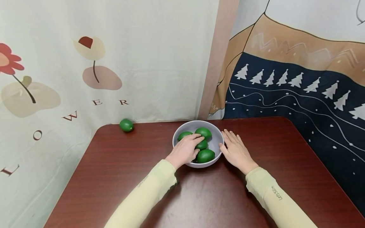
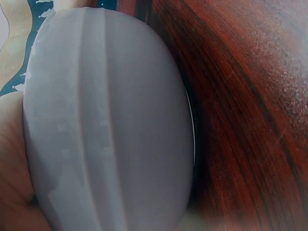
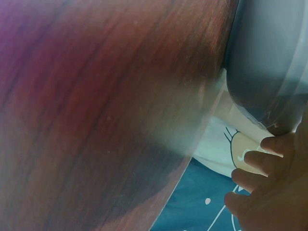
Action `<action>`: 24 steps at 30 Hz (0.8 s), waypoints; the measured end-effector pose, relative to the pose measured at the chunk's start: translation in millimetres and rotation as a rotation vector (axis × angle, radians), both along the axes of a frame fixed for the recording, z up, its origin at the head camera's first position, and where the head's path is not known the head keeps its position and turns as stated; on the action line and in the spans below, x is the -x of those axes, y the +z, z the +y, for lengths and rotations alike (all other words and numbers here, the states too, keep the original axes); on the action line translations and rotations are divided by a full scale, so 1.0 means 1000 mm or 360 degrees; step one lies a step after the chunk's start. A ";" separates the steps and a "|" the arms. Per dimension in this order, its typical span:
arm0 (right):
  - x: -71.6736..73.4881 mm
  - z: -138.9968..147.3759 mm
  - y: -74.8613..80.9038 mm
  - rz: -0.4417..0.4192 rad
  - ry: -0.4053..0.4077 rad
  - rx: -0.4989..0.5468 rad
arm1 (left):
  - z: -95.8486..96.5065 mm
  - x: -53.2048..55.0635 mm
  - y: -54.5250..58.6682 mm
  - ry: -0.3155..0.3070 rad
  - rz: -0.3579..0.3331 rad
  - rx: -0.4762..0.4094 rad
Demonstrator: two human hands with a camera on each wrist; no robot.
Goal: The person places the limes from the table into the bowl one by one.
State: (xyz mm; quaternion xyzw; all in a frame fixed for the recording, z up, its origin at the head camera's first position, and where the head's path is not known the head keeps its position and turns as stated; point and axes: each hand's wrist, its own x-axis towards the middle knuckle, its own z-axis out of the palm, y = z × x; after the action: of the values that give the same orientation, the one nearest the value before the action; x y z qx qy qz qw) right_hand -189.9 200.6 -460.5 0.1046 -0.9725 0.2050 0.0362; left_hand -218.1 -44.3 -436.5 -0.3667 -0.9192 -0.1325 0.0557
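Note:
A grey-lavender bowl (image 1: 218, 139) stands near the back of the table with several green limes in it. My left hand (image 1: 186, 148) reaches in over its near left rim. Between that hand's fingers and thumb it grips a lime (image 1: 201, 144) at the middle of the bowl. Another lime (image 1: 206, 156) lies by the thumb, one (image 1: 203, 133) at the back and one (image 1: 184, 136) partly hidden behind the fingers. My right hand (image 1: 236, 150) rests with straight fingers at the bowl's right side. In the left wrist view the bowl's outer wall (image 2: 139, 120) covers most of the hand.
One more lime (image 1: 126, 125) sits at the table's back left edge, by the curtain. The dark red wooden table (image 1: 128, 171) reaches back to printed curtains (image 1: 159, 63). A navy cloth with white trees (image 1: 273, 91) hangs behind its right side.

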 end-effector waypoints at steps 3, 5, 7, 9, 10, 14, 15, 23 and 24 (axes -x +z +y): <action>0.000 0.000 -0.001 0.0000 -0.0003 0.0000 | 0.000 0.000 0.000 0.0001 0.0000 -0.0007; 0.000 0.000 -0.001 0.0000 -0.0005 0.0006 | 0.000 0.001 0.000 0.0003 -0.0003 -0.0012; 0.000 -0.001 -0.001 -0.0006 -0.0004 0.0009 | 0.000 0.001 0.000 0.0005 -0.0012 -0.0010; 0.000 -0.001 -0.001 -0.0013 -0.0003 0.0010 | 0.000 0.002 -0.001 0.0003 -0.0023 -0.0007; 0.000 -0.001 -0.001 -0.0016 -0.0002 0.0009 | 0.000 0.002 -0.001 0.0000 -0.0024 -0.0007; 0.000 -0.001 -0.001 -0.0014 -0.0006 0.0011 | 0.001 0.003 -0.003 -0.0013 -0.0004 0.0005; 0.000 -0.001 -0.001 -0.0013 -0.0007 0.0011 | 0.001 0.003 -0.003 -0.0015 -0.0001 0.0007; 0.000 0.000 0.000 -0.0005 -0.0003 0.0012 | -0.002 0.002 0.003 -0.0017 -0.0003 -0.0001; 0.000 0.000 0.000 -0.0002 -0.0004 0.0011 | -0.002 0.002 0.004 -0.0011 0.0003 -0.0004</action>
State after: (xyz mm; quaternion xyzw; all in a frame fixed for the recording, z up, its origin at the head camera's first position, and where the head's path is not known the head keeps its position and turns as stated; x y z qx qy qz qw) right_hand -189.7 201.1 -460.7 0.1032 -0.9719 0.2085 0.0362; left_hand -219.7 -46.7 -433.0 -0.3699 -0.9177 -0.1335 0.0567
